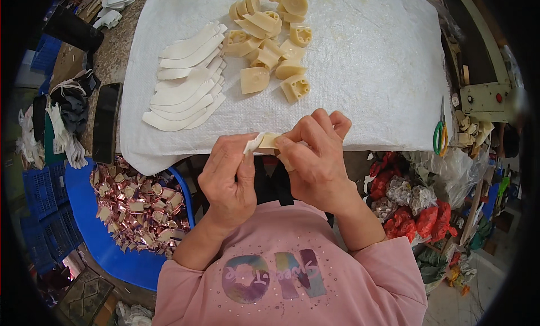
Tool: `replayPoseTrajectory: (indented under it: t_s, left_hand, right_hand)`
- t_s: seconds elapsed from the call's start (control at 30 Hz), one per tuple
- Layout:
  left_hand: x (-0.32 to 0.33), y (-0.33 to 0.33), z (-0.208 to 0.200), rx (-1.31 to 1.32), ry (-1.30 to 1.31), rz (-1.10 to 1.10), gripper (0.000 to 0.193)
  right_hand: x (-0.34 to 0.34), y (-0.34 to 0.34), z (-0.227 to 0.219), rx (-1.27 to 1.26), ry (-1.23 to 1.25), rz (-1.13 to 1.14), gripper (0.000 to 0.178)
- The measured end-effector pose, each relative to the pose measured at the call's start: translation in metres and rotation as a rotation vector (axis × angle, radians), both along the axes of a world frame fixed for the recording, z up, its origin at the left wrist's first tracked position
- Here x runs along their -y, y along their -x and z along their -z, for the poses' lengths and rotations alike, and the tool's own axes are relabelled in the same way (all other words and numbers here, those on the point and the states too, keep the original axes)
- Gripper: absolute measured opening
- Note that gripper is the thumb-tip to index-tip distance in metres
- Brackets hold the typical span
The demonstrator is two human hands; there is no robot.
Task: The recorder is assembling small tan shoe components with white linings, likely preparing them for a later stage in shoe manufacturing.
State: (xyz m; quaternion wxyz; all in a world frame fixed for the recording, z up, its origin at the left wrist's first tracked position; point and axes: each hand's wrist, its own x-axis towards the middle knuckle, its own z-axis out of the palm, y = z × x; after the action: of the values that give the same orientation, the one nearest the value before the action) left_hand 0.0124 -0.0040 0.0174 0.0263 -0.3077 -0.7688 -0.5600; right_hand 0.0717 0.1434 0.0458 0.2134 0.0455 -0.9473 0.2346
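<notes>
Just past the near edge of the table, both hands are closed on one small work piece. My left hand (228, 177) pinches a white curved strip (254, 142) between thumb and fingers. The strip lies against a beige plastic shoe heel (269, 140), gripped by my right hand (315, 157), whose fingers hide most of it. On the table, a stack of white curved strips (185, 98) lies fanned out at the left. To its right is a loose pile of beige shoe heels (255, 80), some showing hollow, ribbed ends.
A white woven sheet (371, 73) covers the table. A dark phone (107, 123) lies at left, above a blue basin (129, 264) full of shiny pinkish pieces (140, 208). Scissors (438, 138) hang by the right edge, near red plastic bags (419, 222) and a pale green machine (485, 98).
</notes>
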Motion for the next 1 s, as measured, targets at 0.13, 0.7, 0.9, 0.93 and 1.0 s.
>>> replayPoseTrajectory:
  t_s: [0.13, 0.7, 0.9, 0.93, 1.0]
  left_hand:
    - [-0.002, 0.003, 0.008, -0.246, -0.001, 0.055, 0.016]
    - [-0.003, 0.013, 0.024, 0.410, -0.376, 0.316, 0.020]
    - [-0.005, 0.020, 0.015, -0.088, -0.035, 0.249, 0.014]
    - [-0.006, 0.020, 0.015, -0.088, -0.034, 0.248, 0.014]
    - [-0.009, 0.020, 0.014, -0.178, -0.034, 0.232, 0.016]
  right_hand:
    - [-0.003, 0.001, -0.001, -0.026, -0.061, -0.077, 0.025]
    - [-0.016, 0.000, 0.027, 0.007, 0.581, -0.191, 0.032]
    - [-0.016, -0.003, 0.022, 0.096, 0.524, -0.198, 0.029]
    - [-0.016, -0.004, 0.021, 0.119, 0.489, -0.199, 0.029]
    - [-0.014, -0.004, 0.021, 0.121, 0.453, -0.202, 0.029]
